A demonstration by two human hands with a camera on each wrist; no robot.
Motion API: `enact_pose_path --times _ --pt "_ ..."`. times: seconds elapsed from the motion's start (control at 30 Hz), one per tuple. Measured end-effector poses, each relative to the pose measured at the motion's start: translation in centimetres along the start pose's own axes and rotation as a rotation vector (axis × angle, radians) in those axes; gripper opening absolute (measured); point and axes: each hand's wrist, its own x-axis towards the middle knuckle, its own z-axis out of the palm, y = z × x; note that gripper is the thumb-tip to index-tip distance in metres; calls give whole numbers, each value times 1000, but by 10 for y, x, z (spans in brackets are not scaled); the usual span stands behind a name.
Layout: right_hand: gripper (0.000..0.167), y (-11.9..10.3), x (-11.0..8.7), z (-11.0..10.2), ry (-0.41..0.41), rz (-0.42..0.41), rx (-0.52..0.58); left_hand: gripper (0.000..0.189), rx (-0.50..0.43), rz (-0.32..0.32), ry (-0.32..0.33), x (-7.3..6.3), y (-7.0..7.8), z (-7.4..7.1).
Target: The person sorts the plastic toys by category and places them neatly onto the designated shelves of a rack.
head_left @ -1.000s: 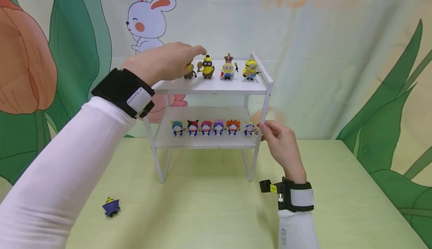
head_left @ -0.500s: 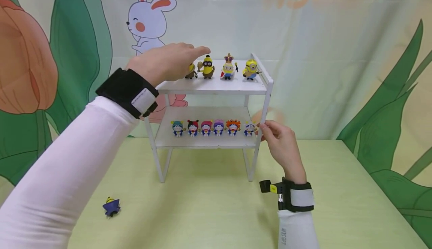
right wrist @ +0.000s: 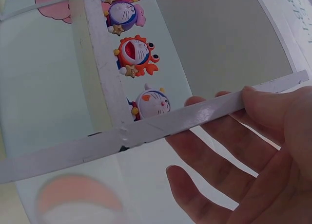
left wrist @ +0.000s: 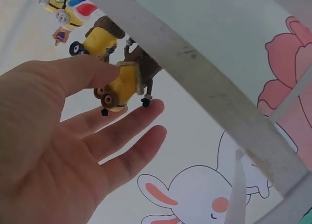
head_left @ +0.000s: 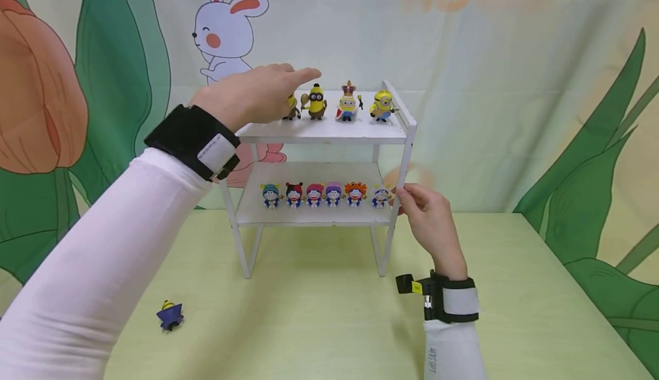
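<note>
In the head view a white two-tier rack point(head_left: 329, 140) stands on the table. My left hand point(head_left: 252, 95) reaches over the left of its top shelf. In the left wrist view that hand's thumb and fingers hold a yellow minion figure point(left wrist: 127, 83) with a brown outfit, partly hidden by the thumb. Close beside it on the top shelf is a minion figure with a club point(head_left: 316, 103); then come a crowned minion figure point(head_left: 348, 104) and a one-eyed minion figure point(head_left: 382, 106). My right hand point(head_left: 429, 220) grips the rack's right front post point(right wrist: 204, 114).
Several Doraemon figures in coloured hats line the lower shelf, among them one with an orange crab hat point(head_left: 355, 195) and one with a white hat point(head_left: 380, 197) near the right post. A purple-caped minion figure point(head_left: 170, 316) lies on the table at front left.
My left hand has shifted slightly to the right along the top shelf, and the minion figure at it has moved the same way. My right hand stays on the post.
</note>
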Motion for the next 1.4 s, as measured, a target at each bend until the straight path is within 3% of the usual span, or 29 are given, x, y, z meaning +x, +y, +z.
enact_pose_path --times 0.5,0.63,0.83,0.97,1.17,1.3,1.4 --pt "29 -1 1 2 -8 -6 0 72 -53 -14 42 -13 -4 -7" --pt "30 -1 2 3 -11 4 1 73 -92 -22 90 -26 -10 -9" --pt "30 0 3 1 -6 -13 -13 69 -110 5 203 -58 -18 -6" --pt "28 1 1 0 -2 -16 -26 66 -142 31 289 -83 -25 7" --pt "30 1 2 1 -12 -21 -18 65 -182 37 398 -126 -42 39" --pt "31 2 2 1 -9 -20 -22 66 -205 2 418 -150 -57 62" --pt "32 2 2 1 -9 -13 -19 64 -226 -44 390 -167 -69 83"
